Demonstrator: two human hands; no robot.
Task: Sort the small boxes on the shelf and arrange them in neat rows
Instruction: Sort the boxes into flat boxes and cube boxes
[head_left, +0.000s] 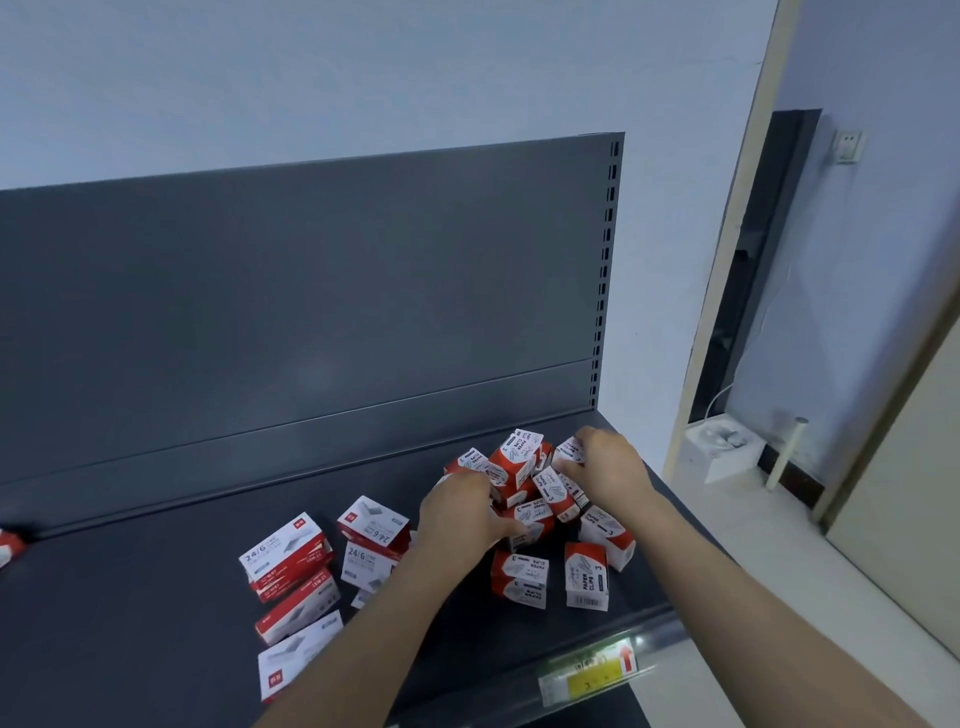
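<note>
A jumbled heap of small red-and-white paper clip boxes (517, 462) lies on the right part of the dark grey shelf (156, 597). My left hand (460, 512) rests on the heap's left side, fingers curled against a box. My right hand (605, 467) reaches into the heap's right side and its fingers close around a small box (569, 452). Two paper clip boxes (586, 574) stand nearer the front edge. Left of my left forearm lie several flatter red-and-white staple boxes marked 24/6 (285, 551), scattered at odd angles.
One more red-and-white box (8, 548) peeks in at the far left edge. The shelf has a dark back panel (311, 291) and a front rail with a yellow price label (589, 675). A doorway and a white box on the floor (722, 449) are to the right.
</note>
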